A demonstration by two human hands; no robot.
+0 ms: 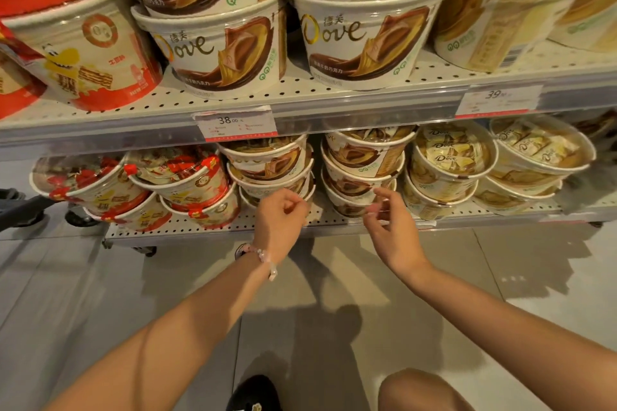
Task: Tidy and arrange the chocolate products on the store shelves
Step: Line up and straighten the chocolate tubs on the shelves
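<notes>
Two stacks of brown Dove chocolate tubs stand side by side on the bottom shelf (213,230): a left stack (267,163) and a right stack (360,160). My left hand (278,220), with a bead bracelet on the wrist, hovers in front of the left stack's lowest tub, fingers loosely curled and holding nothing. My right hand (390,227) hangs before the right stack's lowest tub, fingers relaxed and slightly bent, empty. Neither hand clearly touches a tub.
Red wafer tubs (180,183) sit left of the brown stacks, pale yellow Dove tubs (450,160) to the right. The upper shelf (334,100) carries bigger Dove tubs (220,47), with price tags (237,125) on its rail. Grey floor tiles lie below; a cart wheel (80,217) is at left.
</notes>
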